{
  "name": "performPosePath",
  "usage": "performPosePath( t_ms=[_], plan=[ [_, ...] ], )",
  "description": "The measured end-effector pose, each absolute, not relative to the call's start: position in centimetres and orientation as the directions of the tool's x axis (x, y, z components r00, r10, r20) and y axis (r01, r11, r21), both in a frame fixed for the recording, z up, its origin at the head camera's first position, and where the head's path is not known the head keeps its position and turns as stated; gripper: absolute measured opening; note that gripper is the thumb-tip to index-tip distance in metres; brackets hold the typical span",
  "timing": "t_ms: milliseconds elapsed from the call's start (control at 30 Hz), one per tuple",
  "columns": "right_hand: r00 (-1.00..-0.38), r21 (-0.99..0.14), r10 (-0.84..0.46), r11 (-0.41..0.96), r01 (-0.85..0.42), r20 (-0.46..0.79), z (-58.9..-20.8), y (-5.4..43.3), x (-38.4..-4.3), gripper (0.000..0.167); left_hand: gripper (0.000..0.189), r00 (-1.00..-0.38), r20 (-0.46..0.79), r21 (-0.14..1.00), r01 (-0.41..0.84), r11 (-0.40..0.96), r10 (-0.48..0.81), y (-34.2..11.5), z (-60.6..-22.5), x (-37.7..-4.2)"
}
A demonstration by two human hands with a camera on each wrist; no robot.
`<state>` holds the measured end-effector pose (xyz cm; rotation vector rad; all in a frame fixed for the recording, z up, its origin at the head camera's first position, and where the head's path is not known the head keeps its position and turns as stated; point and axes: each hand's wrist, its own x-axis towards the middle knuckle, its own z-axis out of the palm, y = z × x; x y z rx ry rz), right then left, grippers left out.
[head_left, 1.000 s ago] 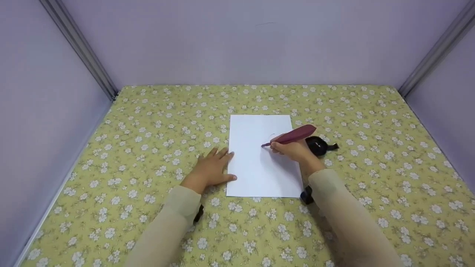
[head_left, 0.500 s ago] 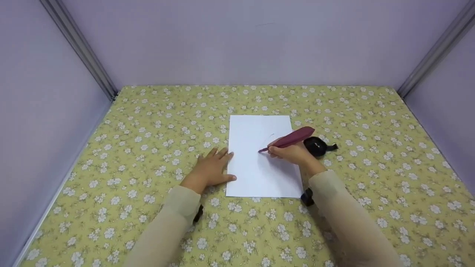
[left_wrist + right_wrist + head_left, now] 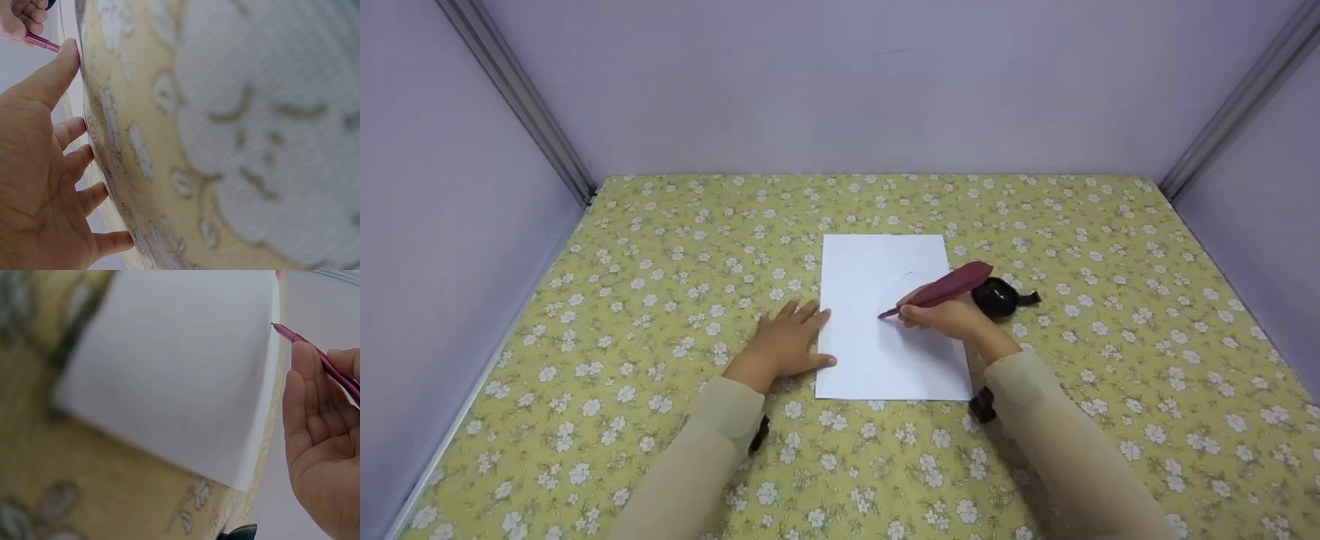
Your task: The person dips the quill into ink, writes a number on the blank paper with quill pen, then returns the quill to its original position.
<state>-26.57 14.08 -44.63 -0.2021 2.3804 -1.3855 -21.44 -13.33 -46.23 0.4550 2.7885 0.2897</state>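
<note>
Far to the left of the sheet of paper (image 3: 855, 352), my head view shows a pale lilac side wall (image 3: 442, 247) and a grey metal post (image 3: 521, 105). Between these and the sheet, I see the table (image 3: 682, 277), covered in a yellow-green print of white flowers. Nearer to the sheet's left is a pale left sleeve (image 3: 697, 450), with a black device (image 3: 760, 433) at the wrist. The left hand (image 3: 786, 343) lies beside the sheet, its fingers released and spread, with the thumb and forefinger tips over the sheet's left edge.

The sheet lies flat. In its upper right half I make out a thin curved line (image 3: 907, 275); I can't read it as any letter. Behind the sheet, the back wall (image 3: 720, 90) carries a faint dark stroke (image 3: 894, 52).

Over the sheet's right half is a plum feather-shaped pen (image 3: 956, 284), tilted, its dark tip at the paper. The right hand's (image 3: 949, 316) fingers are grasping it.

Just right of the sheet I have a glossy black round object (image 3: 995, 298) with a short stub; its small pale spot could be print or glare, I can't tell. Another black device (image 3: 982, 405) sits by the sheet's lower right corner, at the right sleeve (image 3: 1065, 442).
</note>
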Motion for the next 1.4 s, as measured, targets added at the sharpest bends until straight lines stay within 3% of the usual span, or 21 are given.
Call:
performPosePath(
  t_ms=[1133, 1400],
  plan=[
    [-0.85, -0.866, -0.503, 0.484, -0.126, -0.158, -44.4, 15.9, -23.7, 0.024, 0.083, -0.9, -0.27, 0.258, 0.274, 0.927, 0.341, -13.3, -45.8, -21.2],
    [-0.854, -0.86, -0.487, 0.499, -0.102, -0.181, -44.2, 16.4, -23.1, 0.02, 0.084, -0.898, -0.271, 0.245, 0.283, 0.927, 0.346, -13.4, -46.1, -21.4]
  ],
)
